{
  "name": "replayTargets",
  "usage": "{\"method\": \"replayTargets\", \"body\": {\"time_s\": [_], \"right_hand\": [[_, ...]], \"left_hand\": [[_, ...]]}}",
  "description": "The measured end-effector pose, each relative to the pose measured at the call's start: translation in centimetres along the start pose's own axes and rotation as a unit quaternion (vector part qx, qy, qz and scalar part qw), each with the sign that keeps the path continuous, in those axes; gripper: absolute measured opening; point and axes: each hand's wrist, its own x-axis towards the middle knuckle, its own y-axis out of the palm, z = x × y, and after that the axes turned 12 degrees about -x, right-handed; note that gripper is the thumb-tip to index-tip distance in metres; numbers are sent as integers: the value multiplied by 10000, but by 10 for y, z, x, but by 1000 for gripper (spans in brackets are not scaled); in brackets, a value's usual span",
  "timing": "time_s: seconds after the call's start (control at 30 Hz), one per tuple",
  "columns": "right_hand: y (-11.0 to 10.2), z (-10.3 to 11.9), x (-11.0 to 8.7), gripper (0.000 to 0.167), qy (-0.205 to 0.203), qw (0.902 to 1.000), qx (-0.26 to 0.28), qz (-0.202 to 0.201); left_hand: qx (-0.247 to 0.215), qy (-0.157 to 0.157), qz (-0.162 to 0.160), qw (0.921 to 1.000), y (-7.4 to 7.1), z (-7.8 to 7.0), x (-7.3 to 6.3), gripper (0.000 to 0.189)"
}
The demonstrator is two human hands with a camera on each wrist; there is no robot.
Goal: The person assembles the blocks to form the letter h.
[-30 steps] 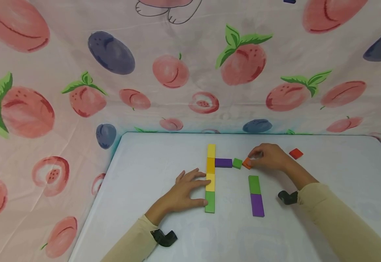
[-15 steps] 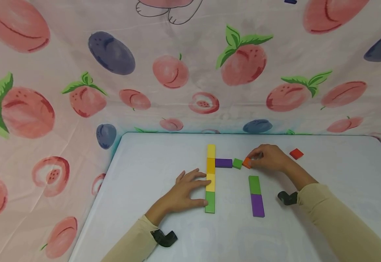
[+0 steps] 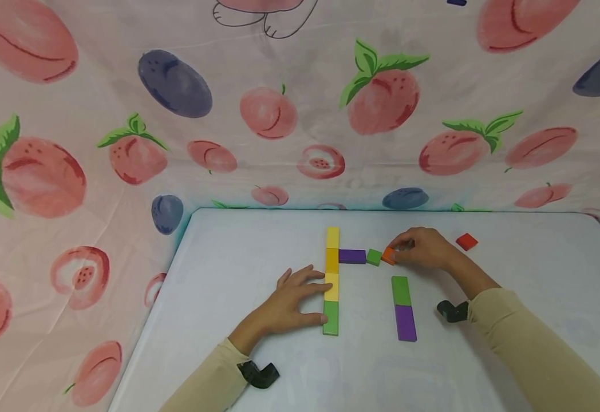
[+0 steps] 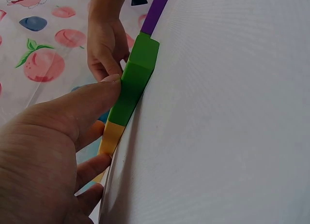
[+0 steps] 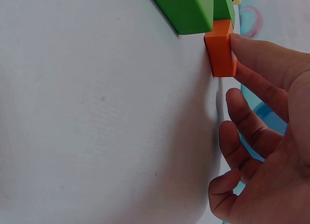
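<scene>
My right hand [image 3: 423, 247] pinches a small orange block [image 5: 221, 50] between thumb and index finger, its other fingers loosely bent. The orange block touches a small green block [image 3: 374, 257], which ends a short row beside a purple block [image 3: 352, 256]. That purple block meets a straight column made of a pale yellow block [image 3: 333, 237], a deeper yellow block [image 3: 332, 261], another yellow block [image 3: 332, 293] and a green block [image 3: 331, 318]. Spread along the column's left side, my left hand [image 3: 289, 300] touches it with extended fingers, the thumb against the green block [image 4: 133, 88].
Nearer than the orange block, a green block [image 3: 401, 290] and a purple block [image 3: 405, 323] lie end to end. A red block [image 3: 467, 242] lies beyond my right wrist. The white table [image 3: 217, 252] meets a fruit-print cloth [image 3: 192, 171] at its back edge.
</scene>
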Motion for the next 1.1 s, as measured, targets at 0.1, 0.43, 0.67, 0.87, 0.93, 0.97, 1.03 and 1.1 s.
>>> {"method": "replayTargets", "body": {"time_s": [0.1,0.43,0.67,0.87,0.93,0.97,1.03,1.1], "right_hand": [[0,0,0,27,15,10000,80,58],[-6,-1,-2,32,300,9972,524,436],[-4,-3,-3,36,284,9964,584,542],[-1,-5,-1,31,228,9976,416,495],[-1,-5,-1,31,228,9977,421,481],[-1,-5,-1,32,221,9977,423,474],[-1,-5,-1,32,193,9978,434,459],[-1,-5,-1,33,142,9979,445,443]], "left_hand": [[12,0,11,10000,0,0,0,61],[-15,-19,30,10000,0,-1,0,61],[14,-26,7,10000,0,-1,0,61],[-5,-39,5,10000,0,-1,0,61],[-12,-34,4,10000,0,-1,0,61],[-13,-33,4,10000,0,-1,0,61],[-9,-29,6,10000,0,-1,0,60],[4,-25,7,10000,0,-1,0,60]]}}
